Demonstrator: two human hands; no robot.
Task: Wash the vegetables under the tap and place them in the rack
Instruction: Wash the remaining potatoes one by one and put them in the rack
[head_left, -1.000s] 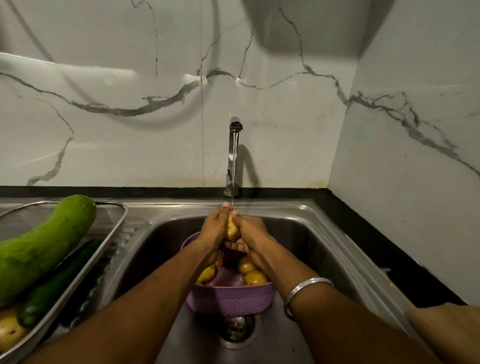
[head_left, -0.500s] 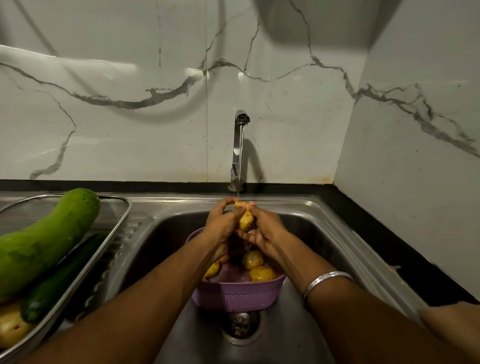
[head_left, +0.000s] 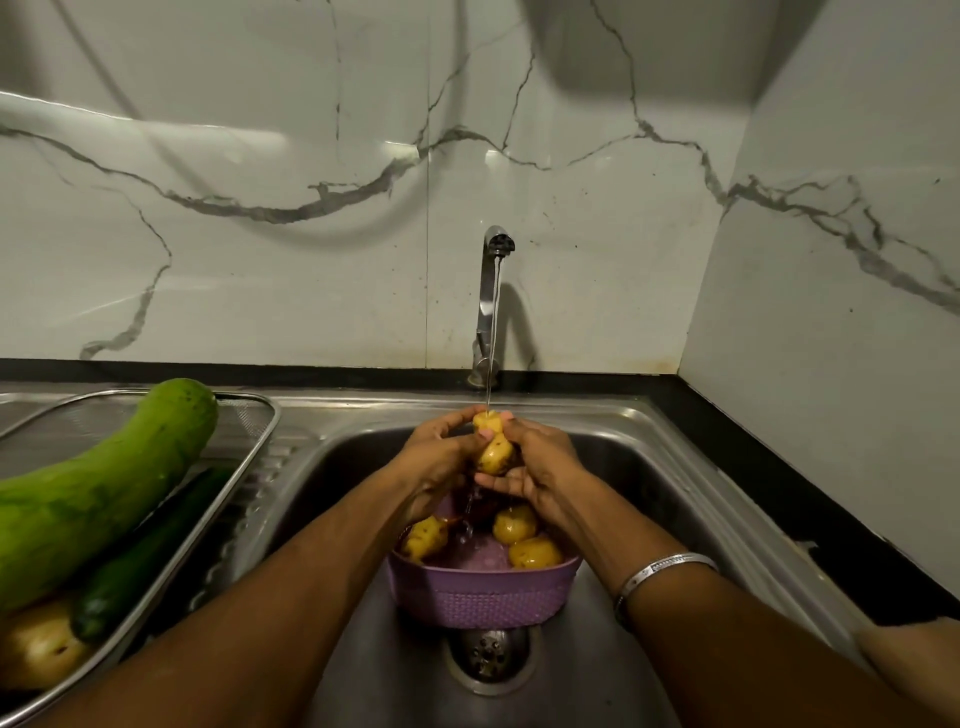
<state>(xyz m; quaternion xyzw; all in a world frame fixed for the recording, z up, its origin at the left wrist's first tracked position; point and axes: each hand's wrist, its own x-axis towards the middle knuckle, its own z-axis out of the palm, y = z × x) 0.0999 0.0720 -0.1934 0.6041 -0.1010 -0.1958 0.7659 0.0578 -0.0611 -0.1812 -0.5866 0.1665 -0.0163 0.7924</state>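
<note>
While water runs thin from the tap (head_left: 492, 291), I see both hands up at the back of the sink (head_left: 649, 467), just under the stream. Left hand (head_left: 441, 462) and right hand (head_left: 535, 467) face each other with fingers curled round one yellow potato (head_left: 493, 449); left fingers (head_left: 457, 423) pinch its top, right fingers (head_left: 511, 486) cup it from below. Potato sits right in the stream, above the far rim of the purple basket (head_left: 483, 595).

Edges: sink back wall is close behind the hands, little room there. Right sink wall is well apart from the right forearm, bare steel between. Left sink wall is near the left forearm. Basket sits mid-basin, its near wall touching or just over the drain strainer (head_left: 488, 660); I cannot tell which. Black bench (head_left: 753, 467) strip runs along the right, marble wall straight behind it.

Containers: basket holds three more potatoes, one at left (head_left: 423, 540), two at right (head_left: 514, 525) and (head_left: 535, 553), wet. Wire rack (head_left: 249, 447) on the drainboard at left holds a big pale green gourd (head_left: 98, 493) lying diagonal, end over the rack's far rim, a dark green cucumber (head_left: 145, 561) beside it, and a washed potato (head_left: 36, 644) at the near end. Silver bangle (head_left: 660, 571) on the right wrist.
</note>
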